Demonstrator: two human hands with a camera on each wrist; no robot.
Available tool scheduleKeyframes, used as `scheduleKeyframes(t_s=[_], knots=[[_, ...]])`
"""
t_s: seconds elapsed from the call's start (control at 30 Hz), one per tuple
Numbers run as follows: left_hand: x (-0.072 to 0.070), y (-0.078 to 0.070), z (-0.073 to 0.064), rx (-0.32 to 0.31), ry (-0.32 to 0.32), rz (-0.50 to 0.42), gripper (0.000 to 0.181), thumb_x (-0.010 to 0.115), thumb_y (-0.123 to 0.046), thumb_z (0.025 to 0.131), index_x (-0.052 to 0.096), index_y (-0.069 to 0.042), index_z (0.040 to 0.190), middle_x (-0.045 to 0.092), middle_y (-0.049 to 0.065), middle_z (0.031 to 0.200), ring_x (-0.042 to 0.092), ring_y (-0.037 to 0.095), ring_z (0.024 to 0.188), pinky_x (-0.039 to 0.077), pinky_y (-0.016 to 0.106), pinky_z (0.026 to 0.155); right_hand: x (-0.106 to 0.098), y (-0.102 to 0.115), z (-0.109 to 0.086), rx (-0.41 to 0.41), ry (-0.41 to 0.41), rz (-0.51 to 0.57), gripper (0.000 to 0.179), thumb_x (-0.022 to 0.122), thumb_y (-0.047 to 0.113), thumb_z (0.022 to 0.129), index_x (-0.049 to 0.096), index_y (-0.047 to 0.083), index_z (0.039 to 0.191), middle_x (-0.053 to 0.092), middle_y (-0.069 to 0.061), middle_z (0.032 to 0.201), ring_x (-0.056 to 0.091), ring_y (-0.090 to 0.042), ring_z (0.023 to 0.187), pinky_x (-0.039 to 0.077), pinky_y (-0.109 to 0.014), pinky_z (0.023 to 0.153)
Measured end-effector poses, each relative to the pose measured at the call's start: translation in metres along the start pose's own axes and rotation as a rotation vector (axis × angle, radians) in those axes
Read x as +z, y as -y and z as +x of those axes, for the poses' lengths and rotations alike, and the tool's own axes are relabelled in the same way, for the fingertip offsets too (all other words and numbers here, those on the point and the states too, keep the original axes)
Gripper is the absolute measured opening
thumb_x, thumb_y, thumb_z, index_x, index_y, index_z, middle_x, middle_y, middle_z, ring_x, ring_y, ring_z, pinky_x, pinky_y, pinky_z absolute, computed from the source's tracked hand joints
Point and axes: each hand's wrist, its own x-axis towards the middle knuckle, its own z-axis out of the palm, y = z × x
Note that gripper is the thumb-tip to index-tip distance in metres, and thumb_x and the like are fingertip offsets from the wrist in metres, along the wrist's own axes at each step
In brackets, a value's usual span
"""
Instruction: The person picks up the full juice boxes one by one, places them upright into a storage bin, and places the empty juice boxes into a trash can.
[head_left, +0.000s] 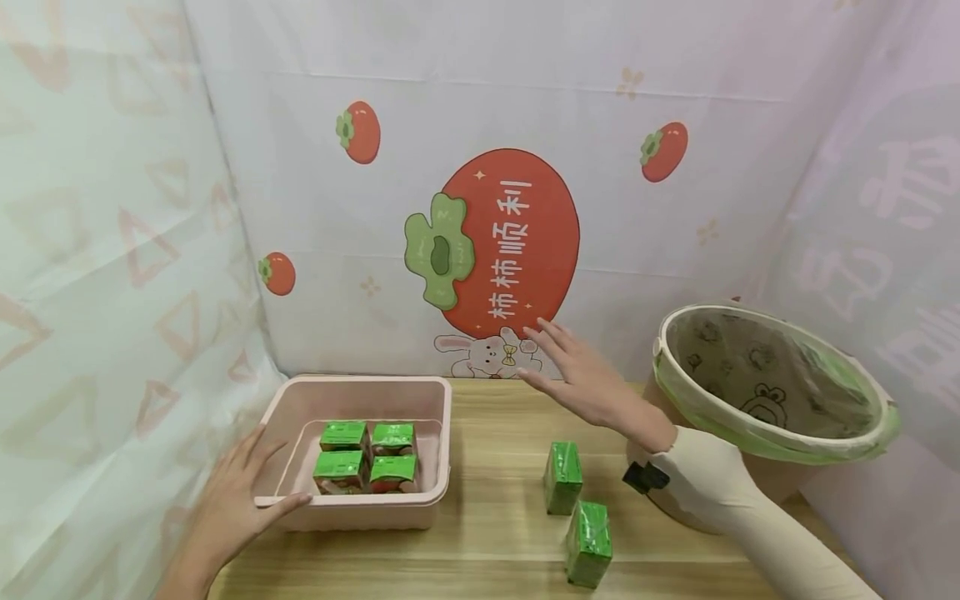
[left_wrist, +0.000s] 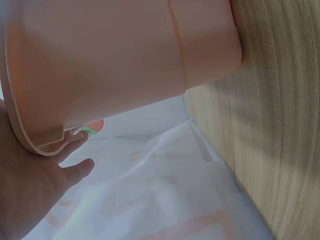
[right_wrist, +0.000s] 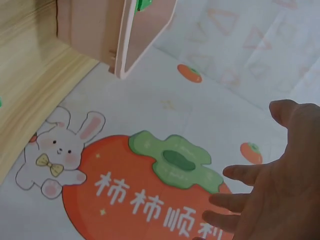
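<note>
My left hand (head_left: 232, 492) rests on the left rim and near corner of a pink plastic bin (head_left: 382, 500), fingers spread. In the left wrist view its fingers (left_wrist: 80, 171) stick out beside the bin's wall (left_wrist: 100, 60). Inside the bin, several small boxes with shiny green tops (head_left: 344, 464) stand grouped together. My right hand (head_left: 581, 379) hangs in the air right of the bin, fingers extended and holding nothing; the right wrist view shows this hand (right_wrist: 280, 185) with spread fingers. Below it, two upright green boxes (head_left: 564, 477) (head_left: 589, 543) stand on the table.
A round bucket (head_left: 765, 454) with a pale rim and a green-edged liner stands at the right, close to my right forearm. The wood-grain table (head_left: 495, 533) meets a white printed sheet (head_left: 487, 100) at the back. Similar sheets hang at both sides.
</note>
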Motion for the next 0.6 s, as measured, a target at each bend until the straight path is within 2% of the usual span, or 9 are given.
scheduleKeyframes(t_s=[0.3,0.6], knots=[[0.001,-0.001,0.0,-0.016,-0.001,-0.003,0.086,0.091,-0.047,0.074,0.057,-0.011,0.144,0.035,0.028,0.165,0.035,0.059,0.142,0.025,0.078,0.112,-0.023,-0.028,-0.031,0.018,-0.06,-0.104,0.075,0.057,0.048,0.107,0.033,0.008,0.166,0.025,-0.02,0.172,0.019,-0.044,0.159,0.017,-0.064,0.127],[0.001,0.0,0.0,0.004,-0.018,-0.009,0.086,0.092,-0.045,0.073,0.057,-0.01,0.143,0.036,0.029,0.163,0.036,0.059,0.14,0.025,0.077,0.113,-0.043,-0.046,-0.056,0.066,-0.069,-0.114,0.075,0.057,0.049,0.107,0.035,0.007,0.165,0.026,-0.025,0.17,0.02,-0.048,0.157,0.019,-0.069,0.124]])
